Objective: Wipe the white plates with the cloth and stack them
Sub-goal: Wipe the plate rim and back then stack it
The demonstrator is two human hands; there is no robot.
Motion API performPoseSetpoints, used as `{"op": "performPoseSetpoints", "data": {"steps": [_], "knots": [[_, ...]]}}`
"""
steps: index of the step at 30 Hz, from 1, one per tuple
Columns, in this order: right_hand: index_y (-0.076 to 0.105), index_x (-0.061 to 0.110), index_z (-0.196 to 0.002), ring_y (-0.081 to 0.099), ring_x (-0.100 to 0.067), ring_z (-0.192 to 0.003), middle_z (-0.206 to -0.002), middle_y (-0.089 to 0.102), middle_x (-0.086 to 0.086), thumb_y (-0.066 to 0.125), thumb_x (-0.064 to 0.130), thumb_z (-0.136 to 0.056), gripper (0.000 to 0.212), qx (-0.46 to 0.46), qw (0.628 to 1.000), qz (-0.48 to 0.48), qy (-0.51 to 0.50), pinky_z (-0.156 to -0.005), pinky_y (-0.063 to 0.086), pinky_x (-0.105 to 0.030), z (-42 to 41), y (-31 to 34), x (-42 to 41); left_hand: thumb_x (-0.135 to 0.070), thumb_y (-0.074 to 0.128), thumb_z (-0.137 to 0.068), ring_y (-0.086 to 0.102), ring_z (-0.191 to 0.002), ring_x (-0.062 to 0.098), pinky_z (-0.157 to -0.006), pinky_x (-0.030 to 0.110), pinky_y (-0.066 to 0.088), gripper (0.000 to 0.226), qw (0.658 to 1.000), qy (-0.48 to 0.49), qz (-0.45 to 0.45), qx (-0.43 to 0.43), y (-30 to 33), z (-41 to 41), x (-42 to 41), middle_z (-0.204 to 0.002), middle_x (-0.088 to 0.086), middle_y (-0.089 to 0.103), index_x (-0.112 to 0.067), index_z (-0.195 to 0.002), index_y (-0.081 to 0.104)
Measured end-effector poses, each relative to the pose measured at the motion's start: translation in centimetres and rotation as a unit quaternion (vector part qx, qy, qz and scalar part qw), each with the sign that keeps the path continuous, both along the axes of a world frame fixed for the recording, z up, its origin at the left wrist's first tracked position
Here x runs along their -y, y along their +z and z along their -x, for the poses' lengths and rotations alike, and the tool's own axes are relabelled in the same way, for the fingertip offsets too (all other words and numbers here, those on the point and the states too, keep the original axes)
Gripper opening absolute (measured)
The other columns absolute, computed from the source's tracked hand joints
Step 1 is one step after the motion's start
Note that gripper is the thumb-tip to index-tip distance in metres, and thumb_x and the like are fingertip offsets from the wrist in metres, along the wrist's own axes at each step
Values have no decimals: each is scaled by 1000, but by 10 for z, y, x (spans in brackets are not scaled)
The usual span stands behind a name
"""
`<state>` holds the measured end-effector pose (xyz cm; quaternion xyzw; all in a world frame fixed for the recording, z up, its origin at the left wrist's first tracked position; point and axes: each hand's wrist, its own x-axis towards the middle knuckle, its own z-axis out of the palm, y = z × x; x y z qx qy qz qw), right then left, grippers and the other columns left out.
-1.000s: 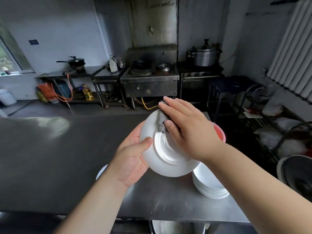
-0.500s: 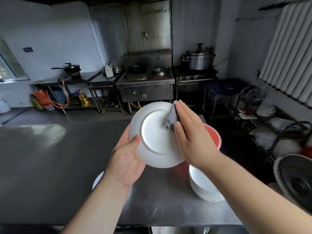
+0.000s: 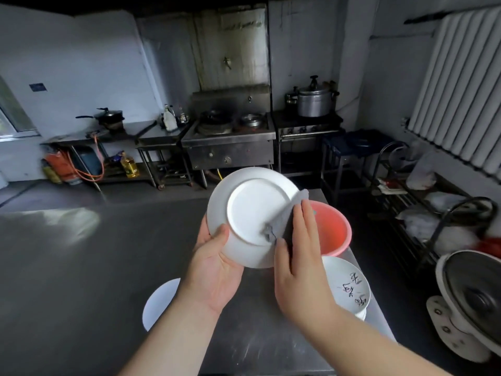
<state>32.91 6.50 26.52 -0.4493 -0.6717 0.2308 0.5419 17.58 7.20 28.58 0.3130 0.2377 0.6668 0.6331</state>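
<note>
I see bare steel table (image 3: 81,267) stretching left. My left hand (image 3: 214,272) grips the round white plate's (image 3: 254,213) lower rim; my right hand (image 3: 301,256), fingers straight, presses the grey cloth (image 3: 287,215) against its right edge, above the table.

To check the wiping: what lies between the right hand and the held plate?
In the head view, the grey cloth lies between the right hand and the plate.
</note>
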Motion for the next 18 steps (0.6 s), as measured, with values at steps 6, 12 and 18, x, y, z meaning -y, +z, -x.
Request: {"op": "performPoseSetpoints", "data": {"steps": [6, 12, 18], "knots": [[54, 25, -153, 29, 6, -151, -161, 41, 25, 41, 11, -84, 71, -2, 998, -2, 55, -125, 25, -24, -34, 31, -44, -35, 55, -100, 60, -134, 35, -106, 55, 53, 55, 992, -50, 102, -57, 7, 22, -4, -147, 17, 62, -11, -150, 55], [19, 14, -167, 2, -8, -162, -176, 8, 8, 42, 13, -100, 71, 87, 989, -20, 115, -132, 10, -39, -22, 16, -36, -39, 44, -108, 63, -132, 32, -103, 47, 56, 48, 995, -17, 81, -49, 4, 24, -11, -146, 16, 63, -11, -140, 67], [-4, 22, -168, -16, -12, -161, -174, -19, 11, 38, 50, -108, 78, 105, 994, -5, 32, -130, 0, -39, 1, -6, -17, -44, 43, -107, 58, -137, 36, -111, 49, 50, 59, 996, -24, 88, -15, -6, -2, -8, -150, 20, 58, -7, -152, 52]]}}
